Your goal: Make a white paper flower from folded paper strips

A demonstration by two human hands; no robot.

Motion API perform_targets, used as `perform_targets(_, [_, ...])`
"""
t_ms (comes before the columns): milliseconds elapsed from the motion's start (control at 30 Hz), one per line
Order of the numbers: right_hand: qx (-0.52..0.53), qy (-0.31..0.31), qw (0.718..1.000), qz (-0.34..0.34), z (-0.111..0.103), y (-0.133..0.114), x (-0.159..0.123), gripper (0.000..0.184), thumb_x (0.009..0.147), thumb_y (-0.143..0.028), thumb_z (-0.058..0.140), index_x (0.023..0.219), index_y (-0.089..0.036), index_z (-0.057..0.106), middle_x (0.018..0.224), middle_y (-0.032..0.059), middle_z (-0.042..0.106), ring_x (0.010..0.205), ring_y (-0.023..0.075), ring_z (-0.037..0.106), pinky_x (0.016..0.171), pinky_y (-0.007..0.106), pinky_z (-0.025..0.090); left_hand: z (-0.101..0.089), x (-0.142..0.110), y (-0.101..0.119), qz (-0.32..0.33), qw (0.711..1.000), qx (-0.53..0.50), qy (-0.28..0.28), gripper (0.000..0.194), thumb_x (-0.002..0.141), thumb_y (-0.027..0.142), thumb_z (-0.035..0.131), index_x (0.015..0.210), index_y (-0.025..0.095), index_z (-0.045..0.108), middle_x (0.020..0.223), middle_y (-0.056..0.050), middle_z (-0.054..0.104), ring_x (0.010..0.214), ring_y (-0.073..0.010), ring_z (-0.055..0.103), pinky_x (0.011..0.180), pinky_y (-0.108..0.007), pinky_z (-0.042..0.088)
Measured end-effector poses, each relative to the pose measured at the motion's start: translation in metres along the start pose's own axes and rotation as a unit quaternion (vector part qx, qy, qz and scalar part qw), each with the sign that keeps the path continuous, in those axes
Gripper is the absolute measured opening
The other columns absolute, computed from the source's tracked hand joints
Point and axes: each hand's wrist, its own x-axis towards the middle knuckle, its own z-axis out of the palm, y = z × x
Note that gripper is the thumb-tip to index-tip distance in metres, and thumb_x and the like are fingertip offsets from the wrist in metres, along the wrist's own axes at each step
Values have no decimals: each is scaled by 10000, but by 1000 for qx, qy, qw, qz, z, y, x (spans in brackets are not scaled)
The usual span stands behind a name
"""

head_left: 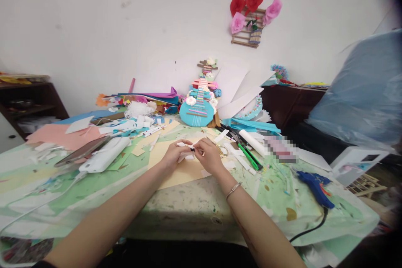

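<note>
Over a sheet of yellow card point(176, 174), both hands meet at a small folded piece of white paper point(186, 156). My left hand point(172, 157) has its fingers closed around the piece from the left. From the right, my right hand point(207, 155) pinches at its edge. A tiny dark spot shows between the fingertips; what it is I cannot make out. Gold-handled scissors point(223, 150) lie just beyond my right hand, partly hidden by it. Behind the hands stands a blue paper lute-like instrument point(196, 119) with strings and white flowers.
A blue glue gun point(314, 186) lies at the right, its cord over the front edge. A green cutter point(249, 157) and a white roll point(252, 143) lie nearer. At the left are a white power strip point(105, 155), a phone-like slab point(83, 150) and pink paper point(59, 136).
</note>
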Motion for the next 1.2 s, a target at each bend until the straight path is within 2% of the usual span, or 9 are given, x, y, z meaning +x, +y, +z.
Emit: perform_targets(1200, [-33, 13, 999, -21, 2, 3, -1, 116, 794, -137, 470, 798, -190, 573, 812, 25, 559, 712, 124, 521, 656, 228, 394, 0, -1, 0, 5, 1000, 8, 4, 264, 499, 96, 658, 755, 133, 603, 556, 1, 616, 512, -137, 574, 481, -216, 391])
